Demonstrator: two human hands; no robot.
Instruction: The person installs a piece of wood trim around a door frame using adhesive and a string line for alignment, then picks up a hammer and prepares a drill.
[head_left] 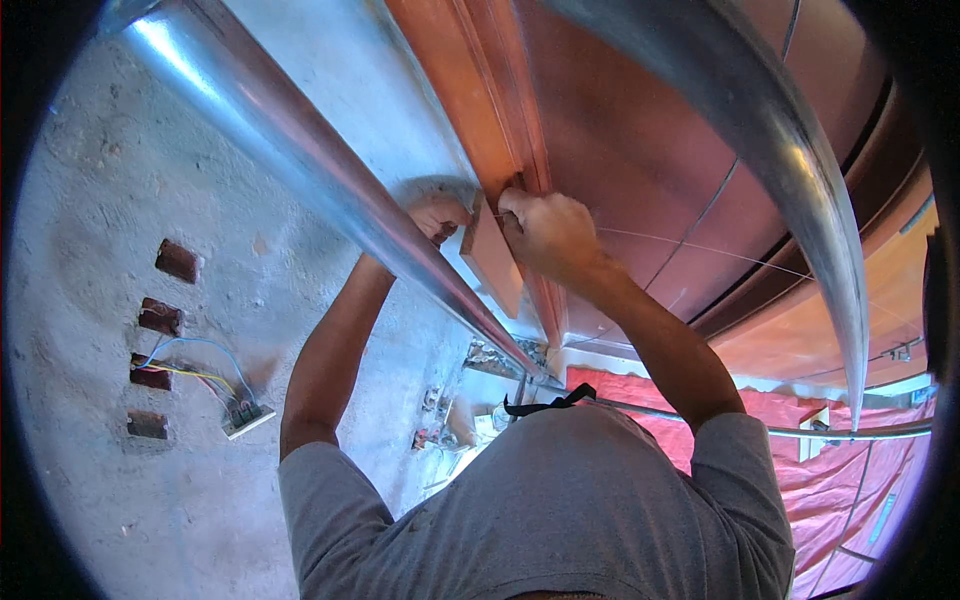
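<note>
Looking down in the head view, reaching with both bare hands to a short, flat, brown wooden board (490,262), placed between them beside a long, orange-brown, ridged upright (465,80). Keeping the left hand (440,215) curled next to the board's left face, with the wrist hidden behind a round, shiny metal pipe (272,120); cannot tell from here any firm clasp on the board. Holding the right hand (552,228) on the other side, near the ridges, with thumb and fingers drawn together, apparently pinching a thin, pale thread (660,238) and leaving the rest trailing off to the right (passing, well apart on the left, some loose coloured wires (200,370) hung from a rough grey wall (250,310)). Judging by the pose, working at a fine handling step: guiding the thread at the board's edge, with no clear sign of completion. Calling next, most likely, for a steady board, a close fingertip pinch and even tension on the thread, without snagging against the ridged upright.
</note>
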